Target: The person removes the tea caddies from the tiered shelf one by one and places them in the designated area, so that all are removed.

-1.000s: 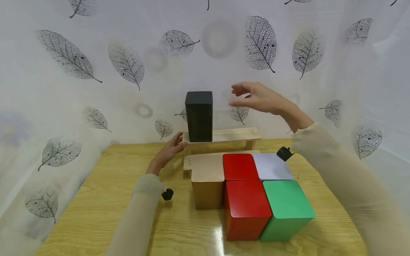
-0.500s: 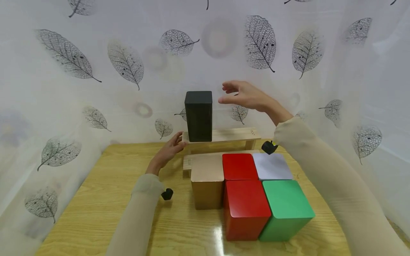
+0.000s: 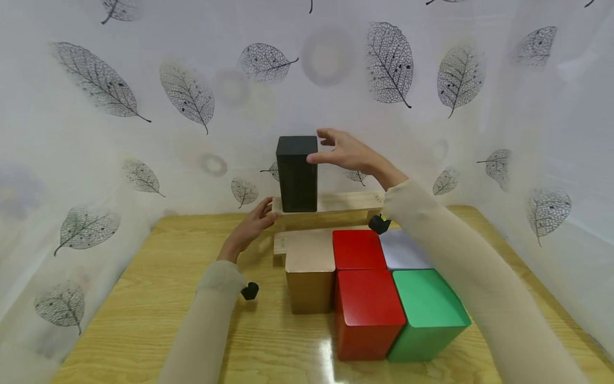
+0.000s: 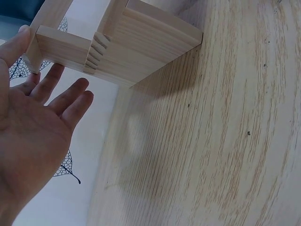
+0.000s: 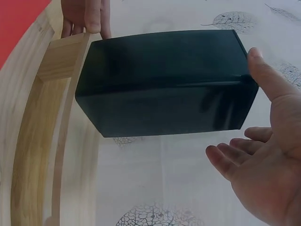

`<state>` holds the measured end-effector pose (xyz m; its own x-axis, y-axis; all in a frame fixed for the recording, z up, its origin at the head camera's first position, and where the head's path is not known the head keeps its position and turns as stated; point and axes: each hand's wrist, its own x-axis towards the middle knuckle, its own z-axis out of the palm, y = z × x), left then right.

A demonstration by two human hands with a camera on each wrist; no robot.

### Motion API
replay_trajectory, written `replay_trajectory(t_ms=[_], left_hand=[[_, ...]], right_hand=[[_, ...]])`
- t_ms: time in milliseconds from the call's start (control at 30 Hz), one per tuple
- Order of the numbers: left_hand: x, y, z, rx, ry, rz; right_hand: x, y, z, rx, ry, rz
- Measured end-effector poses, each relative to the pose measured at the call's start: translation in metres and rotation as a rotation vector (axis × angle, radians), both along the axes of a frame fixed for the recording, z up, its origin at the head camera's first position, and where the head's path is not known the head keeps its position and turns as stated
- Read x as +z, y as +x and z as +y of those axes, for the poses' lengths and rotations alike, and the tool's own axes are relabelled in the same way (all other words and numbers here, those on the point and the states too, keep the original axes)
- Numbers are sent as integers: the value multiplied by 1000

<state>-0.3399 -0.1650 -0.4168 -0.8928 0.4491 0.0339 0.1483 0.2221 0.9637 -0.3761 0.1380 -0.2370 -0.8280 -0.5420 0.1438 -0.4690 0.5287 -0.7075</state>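
A tall black box point(image 3: 298, 181) stands upright at the left end of the upper board of a stepped wooden rack point(image 3: 350, 201). My left hand point(image 3: 251, 229) grips that board's left end; the left wrist view has its thumb point(image 4: 18, 47) against the wood and the fingers past the other side. At the black box's upper right is my right hand point(image 3: 347, 152), fingers spread and lightly bent. Its thumb point(image 5: 268, 75) lies at the box's top edge in the right wrist view, while the other fingers stay apart from the box.
In front of the rack stand a gold box point(image 3: 310, 282), two red boxes point(image 3: 360, 249), a pale lilac box point(image 3: 405, 250) partly behind my right sleeve, and a green box point(image 3: 429, 298). A leaf-patterned curtain point(image 3: 192, 133) hangs behind the wooden table point(image 3: 158, 288).
My right hand has moved left and slightly down, from apart from the black box to its upper right edge. The left hand and the boxes have stayed in place.
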Motion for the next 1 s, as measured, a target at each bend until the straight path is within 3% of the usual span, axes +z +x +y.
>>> replay_trajectory(t_ms=[500, 1000], left_hand=[[0, -1, 0, 2, 1, -5], [0, 0, 0, 10, -17, -12]], right_hand=[[-13, -6, -8, 43, -143, -47], [-11, -3, -3, -22, -255, -134]])
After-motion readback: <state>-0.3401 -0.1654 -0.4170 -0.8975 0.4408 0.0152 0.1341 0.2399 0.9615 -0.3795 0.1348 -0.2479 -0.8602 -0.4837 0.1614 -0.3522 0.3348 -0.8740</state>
